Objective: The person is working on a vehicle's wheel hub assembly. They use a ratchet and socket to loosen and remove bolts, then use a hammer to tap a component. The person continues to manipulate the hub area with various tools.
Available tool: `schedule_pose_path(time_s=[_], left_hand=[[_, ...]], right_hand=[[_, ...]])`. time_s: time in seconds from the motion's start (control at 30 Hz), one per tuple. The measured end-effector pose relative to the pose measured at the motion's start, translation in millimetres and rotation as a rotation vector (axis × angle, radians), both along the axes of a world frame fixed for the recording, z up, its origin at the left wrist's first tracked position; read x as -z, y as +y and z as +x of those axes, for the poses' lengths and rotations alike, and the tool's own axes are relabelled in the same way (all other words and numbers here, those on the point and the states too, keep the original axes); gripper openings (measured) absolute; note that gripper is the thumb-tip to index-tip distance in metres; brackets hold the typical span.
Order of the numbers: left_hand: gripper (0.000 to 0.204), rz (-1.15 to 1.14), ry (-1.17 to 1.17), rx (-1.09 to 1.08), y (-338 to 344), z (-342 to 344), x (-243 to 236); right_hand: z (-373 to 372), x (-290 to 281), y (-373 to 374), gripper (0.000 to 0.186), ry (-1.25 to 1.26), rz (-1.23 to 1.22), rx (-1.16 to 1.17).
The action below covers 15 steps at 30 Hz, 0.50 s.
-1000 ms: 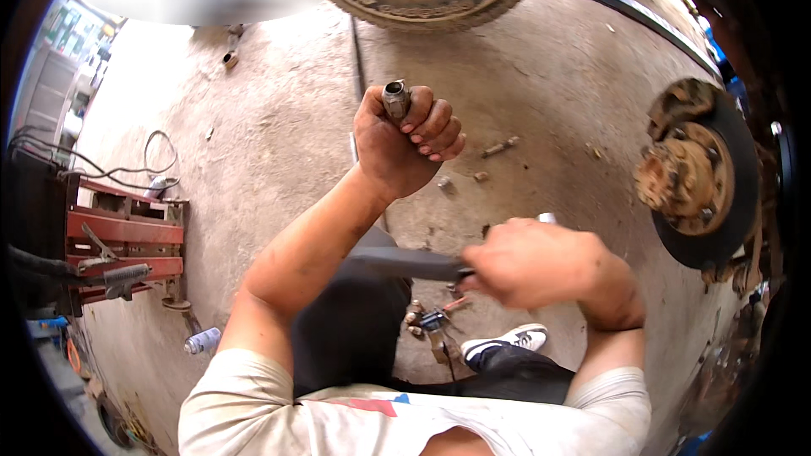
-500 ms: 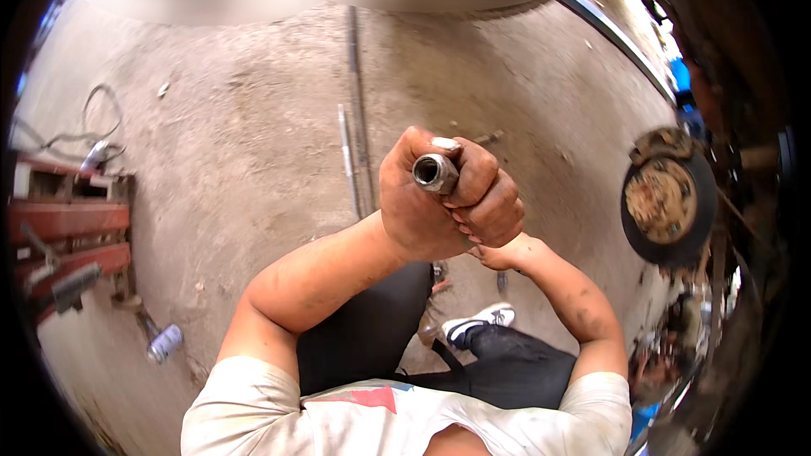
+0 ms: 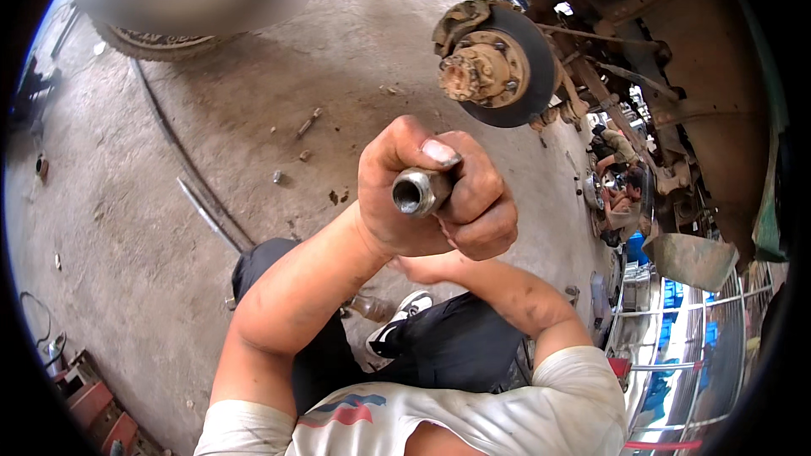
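Both hands at frame centre: left hand (image 3: pixel 397 194) and right hand (image 3: pixel 477 207) fingers closed around metal socket (image 3: pixel 416 192), open end facing camera.

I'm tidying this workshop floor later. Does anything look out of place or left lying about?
Yes: a loose bolt and a thin metal rod lie scattered on the dusty concrete floor. The rusty brake disc hub stands bare, with no wheel mounted.
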<state>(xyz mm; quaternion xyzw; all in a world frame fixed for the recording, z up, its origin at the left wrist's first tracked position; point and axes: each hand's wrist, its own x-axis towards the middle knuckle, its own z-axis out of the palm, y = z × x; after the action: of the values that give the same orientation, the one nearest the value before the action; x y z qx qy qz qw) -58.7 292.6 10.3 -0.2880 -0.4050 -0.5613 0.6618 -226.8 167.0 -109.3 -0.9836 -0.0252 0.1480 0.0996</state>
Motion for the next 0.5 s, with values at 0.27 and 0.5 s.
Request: schedule_pose_path(time_s=[0.27,0.5], left_hand=[[0.047,0.320,0.013,-0.169,-21,-21,38],[0.049,0.625,0.013,-0.175,-34,-37,42]], right_hand=[[-31,-47,38,0.032,0.645,0.093,0.191],[-35,-35,9,0.031,0.610,0.139,0.060]])
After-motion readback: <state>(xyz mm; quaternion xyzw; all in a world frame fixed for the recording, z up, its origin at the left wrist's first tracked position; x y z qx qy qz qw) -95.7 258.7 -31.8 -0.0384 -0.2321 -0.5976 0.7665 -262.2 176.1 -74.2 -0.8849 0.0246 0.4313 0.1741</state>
